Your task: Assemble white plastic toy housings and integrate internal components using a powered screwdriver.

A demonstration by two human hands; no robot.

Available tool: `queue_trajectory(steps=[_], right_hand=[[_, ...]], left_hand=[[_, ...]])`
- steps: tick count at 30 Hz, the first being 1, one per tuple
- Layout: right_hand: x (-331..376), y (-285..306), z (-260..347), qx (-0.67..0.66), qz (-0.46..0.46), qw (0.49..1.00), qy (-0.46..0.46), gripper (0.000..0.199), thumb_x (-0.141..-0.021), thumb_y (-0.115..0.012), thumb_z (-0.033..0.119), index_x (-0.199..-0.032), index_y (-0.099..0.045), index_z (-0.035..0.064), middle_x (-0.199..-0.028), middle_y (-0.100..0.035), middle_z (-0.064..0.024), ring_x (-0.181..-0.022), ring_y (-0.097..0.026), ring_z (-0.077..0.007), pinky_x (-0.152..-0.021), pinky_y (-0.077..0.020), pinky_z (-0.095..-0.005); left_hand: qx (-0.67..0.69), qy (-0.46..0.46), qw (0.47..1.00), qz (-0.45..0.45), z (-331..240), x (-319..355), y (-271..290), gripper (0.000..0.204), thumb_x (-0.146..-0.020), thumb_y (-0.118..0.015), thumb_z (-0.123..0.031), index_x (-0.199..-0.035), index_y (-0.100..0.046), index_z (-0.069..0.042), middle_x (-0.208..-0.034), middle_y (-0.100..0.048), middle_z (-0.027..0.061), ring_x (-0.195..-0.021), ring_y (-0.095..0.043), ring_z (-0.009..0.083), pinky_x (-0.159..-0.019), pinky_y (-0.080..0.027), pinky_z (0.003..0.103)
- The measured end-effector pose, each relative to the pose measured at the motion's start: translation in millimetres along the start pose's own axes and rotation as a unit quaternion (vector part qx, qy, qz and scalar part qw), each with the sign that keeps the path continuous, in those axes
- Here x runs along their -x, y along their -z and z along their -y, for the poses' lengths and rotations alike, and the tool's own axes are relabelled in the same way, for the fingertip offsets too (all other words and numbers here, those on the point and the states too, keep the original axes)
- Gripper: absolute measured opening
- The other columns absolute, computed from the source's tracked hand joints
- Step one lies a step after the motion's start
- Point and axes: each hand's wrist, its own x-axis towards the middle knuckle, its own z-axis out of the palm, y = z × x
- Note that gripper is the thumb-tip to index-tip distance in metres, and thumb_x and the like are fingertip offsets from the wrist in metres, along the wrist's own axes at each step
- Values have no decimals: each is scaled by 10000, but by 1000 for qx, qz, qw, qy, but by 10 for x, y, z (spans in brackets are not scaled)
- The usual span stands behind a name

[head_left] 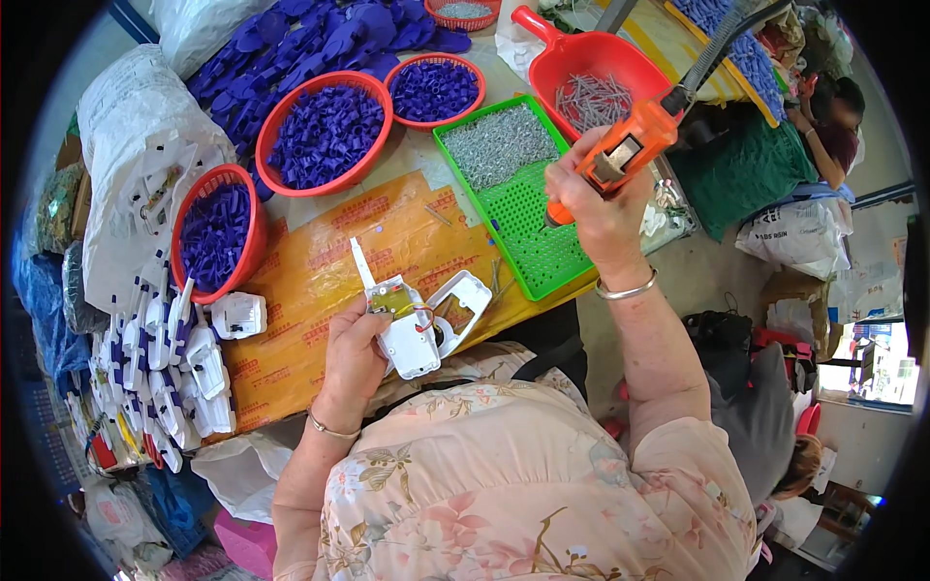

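Observation:
My left hand (351, 351) grips a white plastic housing (412, 351) with an exposed circuit board and wires, near the table's front edge. A second white shell piece (472, 293) with a ring lies against its right side. Raised on the right, my right hand (612, 215) is wrapped round an orange power screwdriver (635, 140) fed by a dark cable. Its tip points down over the green perforated tray (542, 271). Small silver screws (499, 145) fill the far part of that tray.
Red baskets (266, 184) of small purple parts stand at the far left, with flat purple pieces (320, 34) heaped behind. A red scoop (547, 29) holds long metal pins. White-and-purple assemblies (160, 358) pile up at the left. Another person (828, 145) sits at far right.

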Motion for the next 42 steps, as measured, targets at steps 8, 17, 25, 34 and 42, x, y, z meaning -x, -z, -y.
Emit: queue_trajectory(steps=[8, 17, 25, 34, 42], right_hand=[[-39, 34, 121, 1, 24, 1000, 7, 200, -738, -581, -12, -903, -469, 8, -676, -540, -62, -570, -546, -141, -556, -482, -296], [182, -431, 545, -67, 45, 997, 2, 208, -740, -551, -55, -846, -396, 35, -655, -482, -53, -544, -492, -145, -539, -464, -303], [341, -803, 542, -138, 293, 946, -21, 484, -686, -715, -2, -1000, -355, 74, -772, -534, -60, -692, -534, -169, -659, -479, -328], [382, -1046, 323, -197, 175, 964, 26, 345, -600, -747, 60, -835, -502, 1, -650, -550, -14, -538, -499, -60, -473, -407, -202], [417, -1079, 321, -192, 155, 969, 7, 332, -579, -740, 30, -815, -507, 14, -644, -552, -8, -545, -500, -59, -474, -401, -200]], left_hand=[[10, 5, 1000, 11, 4, 7, 8, 403, -776, -392, 27, -1158, -493, 107, -1019, -617, 221, -896, -649, 300, -820, -533, 389], [34, 8, 999, 26, -7, -3, -62, 389, -794, -384, 49, -1159, -510, 96, -1042, -618, 187, -912, -643, 275, -826, -528, 367], [33, -4, 999, 32, 22, 15, 8, 378, -805, -398, 42, -1159, -523, 85, -1049, -622, 165, -918, -640, 227, -827, -524, 341], [-4, -19, 999, 31, 21, 2, -19, 373, -795, -408, 33, -1136, -559, 54, -1017, -633, 122, -871, -629, 168, -782, -516, 296], [-16, -33, 999, 40, 27, 9, -11, 385, -784, -410, 21, -1134, -568, 52, -1006, -636, 106, -856, -619, 148, -768, -508, 279]])
